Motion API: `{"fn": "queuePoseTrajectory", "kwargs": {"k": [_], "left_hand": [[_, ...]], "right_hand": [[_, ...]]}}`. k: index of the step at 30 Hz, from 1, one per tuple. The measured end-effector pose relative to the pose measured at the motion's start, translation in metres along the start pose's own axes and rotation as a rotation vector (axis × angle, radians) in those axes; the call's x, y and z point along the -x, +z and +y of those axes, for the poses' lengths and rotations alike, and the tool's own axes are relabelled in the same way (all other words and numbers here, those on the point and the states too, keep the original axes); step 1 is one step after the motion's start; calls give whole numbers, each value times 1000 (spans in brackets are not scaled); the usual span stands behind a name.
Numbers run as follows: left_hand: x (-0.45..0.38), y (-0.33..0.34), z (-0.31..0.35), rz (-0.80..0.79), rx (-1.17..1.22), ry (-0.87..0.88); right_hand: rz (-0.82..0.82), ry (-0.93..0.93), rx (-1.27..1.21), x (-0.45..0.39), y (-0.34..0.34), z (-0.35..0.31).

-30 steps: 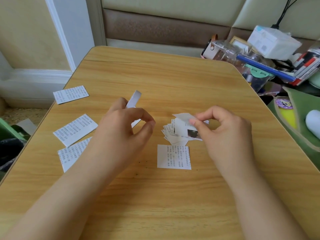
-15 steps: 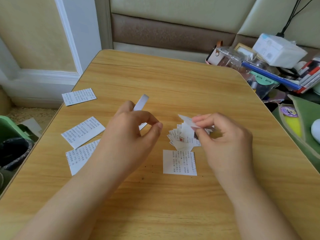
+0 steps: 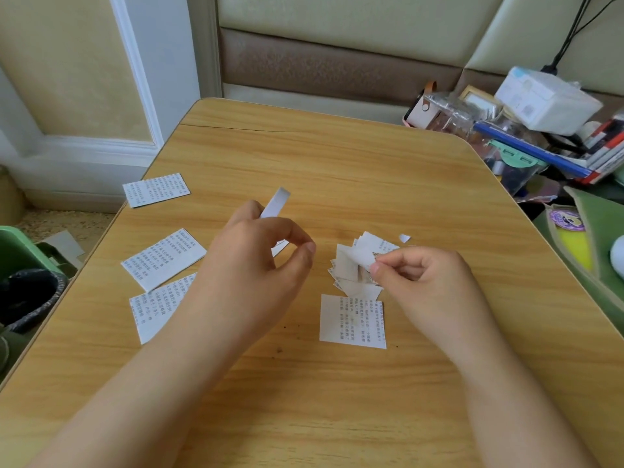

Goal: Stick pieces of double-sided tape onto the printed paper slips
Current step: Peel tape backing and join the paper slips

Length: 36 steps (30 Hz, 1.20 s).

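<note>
My left hand [image 3: 256, 265] holds a long white strip of double-sided tape [image 3: 278, 201]; the strip's far end sticks out beyond my fingers. My right hand [image 3: 425, 282] pinches a small paper slip [image 3: 363, 258] at the top of a loose pile of slips [image 3: 351, 282] in the table's middle. One printed slip [image 3: 353, 320] lies flat in front of the pile. Three more printed slips lie at the left: one [image 3: 156, 189] near the edge, one [image 3: 163, 259] closer, one [image 3: 155, 307] partly under my left forearm. A tiny white scrap [image 3: 404, 238] lies beyond the pile.
The wooden table [image 3: 337, 163] has rounded far corners. Clutter of boxes, books and plastic containers [image 3: 526, 130] crowds its right side, with a green bag [image 3: 594, 238] beside it. A bin with a black liner [image 3: 27, 292] stands on the floor at the left.
My right hand has lowered the pinched slip closer to the pile. The left hand keeps its hold on the tape strip. The camera has shifted slightly.
</note>
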<state>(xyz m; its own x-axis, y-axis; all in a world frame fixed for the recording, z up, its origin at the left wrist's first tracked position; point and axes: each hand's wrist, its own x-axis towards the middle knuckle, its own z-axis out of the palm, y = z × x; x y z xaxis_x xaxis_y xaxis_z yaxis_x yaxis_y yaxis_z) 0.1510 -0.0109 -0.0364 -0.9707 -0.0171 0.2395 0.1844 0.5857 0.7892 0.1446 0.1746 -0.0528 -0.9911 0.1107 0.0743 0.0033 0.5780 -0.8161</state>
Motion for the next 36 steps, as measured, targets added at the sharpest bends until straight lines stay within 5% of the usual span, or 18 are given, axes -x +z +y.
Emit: {"fn": "queuePoseTrajectory", "kwargs": {"k": [3, 7, 10, 14, 17, 19, 23, 30, 36], "left_hand": [[0, 1, 0, 1, -14, -3], [0, 2, 1, -16, 10, -37], [0, 0, 6, -60, 171, -88], [-3, -6, 6, -69, 340, -153], [-4, -7, -1, -58, 361, -183], [-3, -6, -3, -63, 336, -190], [-2, -4, -1, -91, 251, -148], [2, 2, -11, -118, -293, 188], [2, 15, -19, -248, -487, 282]], "right_hand": [[181, -95, 68, 1, 4, -2], [428, -599, 210, 5, 5, -10], [413, -858, 279, 12, 10, -13], [314, -941, 284, 20, 18, -19], [269, -762, 180, 26, 14, -23], [268, -467, 60, 29, 7, -27], [-6, 36, -202, 30, 1, -22], [-180, 330, -284, 31, -19, -16], [-247, 406, -257, 36, -20, -8]]}}
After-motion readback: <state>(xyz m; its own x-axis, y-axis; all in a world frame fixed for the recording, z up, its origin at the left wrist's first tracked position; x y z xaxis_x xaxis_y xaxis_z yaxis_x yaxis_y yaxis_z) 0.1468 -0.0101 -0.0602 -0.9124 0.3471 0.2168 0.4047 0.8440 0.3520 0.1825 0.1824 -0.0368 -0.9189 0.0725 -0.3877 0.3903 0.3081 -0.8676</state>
